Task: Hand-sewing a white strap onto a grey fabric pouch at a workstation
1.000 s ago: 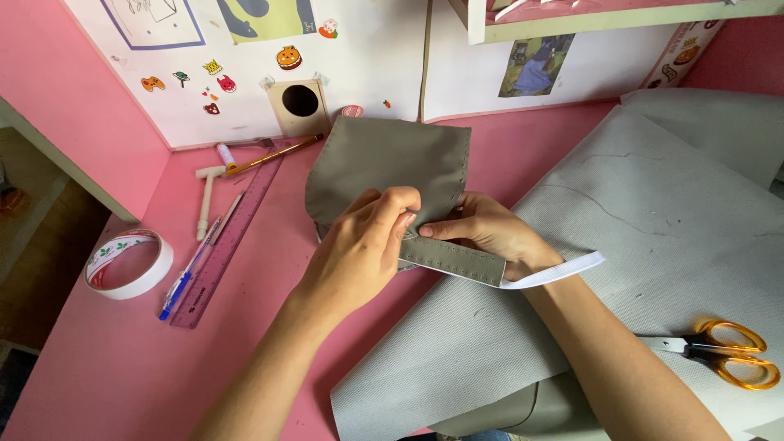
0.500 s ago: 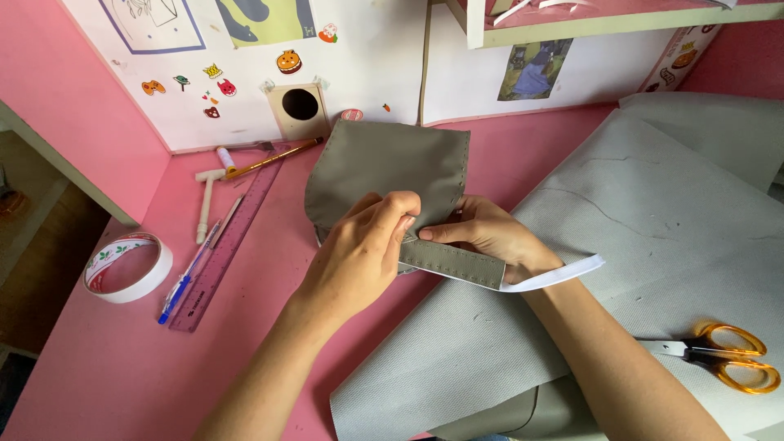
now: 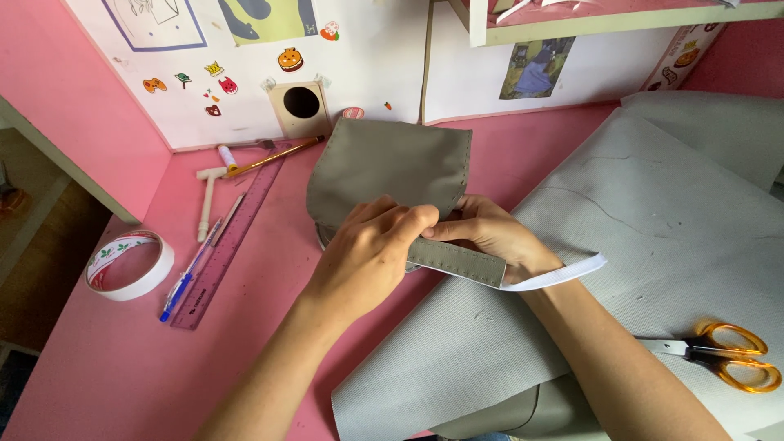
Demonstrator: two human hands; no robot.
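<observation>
A grey-green pouch piece (image 3: 384, 163) with stitch holes along its edge lies on the pink desk (image 3: 122, 359). My left hand (image 3: 371, 253) presses down on a matching grey strap (image 3: 461, 261) at the pouch's lower edge. From the right, my right hand (image 3: 490, 233) pinches the same strap and pouch edge, fingertips meeting the left hand's. A white paper strip (image 3: 563, 276) sticks out from under my right wrist.
A large grey sheet (image 3: 653, 237) covers the right of the desk, with orange-handled scissors (image 3: 723, 355) on it. At left lie a tape roll (image 3: 131, 265), a blue pen (image 3: 186, 282), a purple ruler (image 3: 233, 237), a white tool (image 3: 206, 196) and a brush (image 3: 273, 157).
Both hands stay on the strap and pouch; my left fingers have shifted slightly along the strap. Nothing else has moved.
</observation>
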